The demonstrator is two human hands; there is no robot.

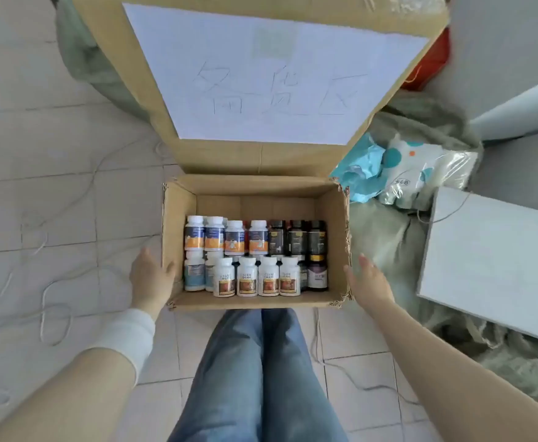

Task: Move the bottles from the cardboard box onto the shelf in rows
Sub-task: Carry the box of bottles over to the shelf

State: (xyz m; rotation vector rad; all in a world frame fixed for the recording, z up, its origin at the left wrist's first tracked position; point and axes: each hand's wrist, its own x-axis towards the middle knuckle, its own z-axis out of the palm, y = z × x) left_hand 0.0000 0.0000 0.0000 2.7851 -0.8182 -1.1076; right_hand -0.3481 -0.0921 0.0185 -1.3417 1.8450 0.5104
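Cardboard box on floor, bottles upright inside. Left hand flat against left wall, right hand open just beside right wall, holding nothing. Probably bracing box to lift or reposition.

Upright bottles inside open cardboard box

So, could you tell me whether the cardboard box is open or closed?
Open: the cardboard box has no flap over its top, and the bottles inside are in plain view.
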